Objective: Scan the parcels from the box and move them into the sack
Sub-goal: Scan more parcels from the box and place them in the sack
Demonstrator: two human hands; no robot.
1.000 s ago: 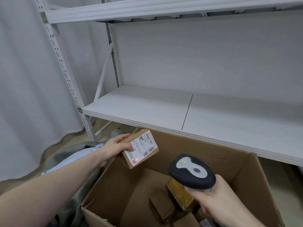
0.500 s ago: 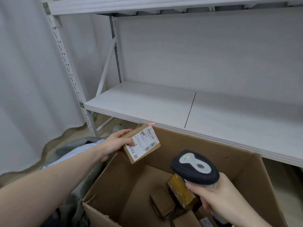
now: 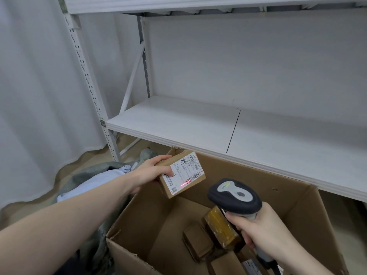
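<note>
My left hand (image 3: pixel 148 174) grips a small brown parcel (image 3: pixel 183 172) by its left end, held above the open cardboard box (image 3: pixel 143 211). Its white label faces me, and a red scan line lies across the barcode. My right hand (image 3: pixel 264 233) grips the handle of a dark grey barcode scanner (image 3: pixel 234 197), its head pointed at the parcel. Several more parcels lie in the box bottom, among them a yellow-taped one (image 3: pixel 222 227) and a small brown one (image 3: pixel 197 243). The grey-green sack (image 3: pixel 95 175) lies on the floor left of the box, partly behind my left forearm.
A white metal shelf rack (image 3: pixel 198 126) stands right behind the box, its lowest board just above the box's far edge. A white curtain (image 3: pixel 35 86) hangs on the left. A pale blue item (image 3: pixel 93 185) lies in the sack's mouth.
The red scan line, which fell on the shelf edge half a second ago, now lies on the parcel's barcode. Parcel and scanner have barely moved.
</note>
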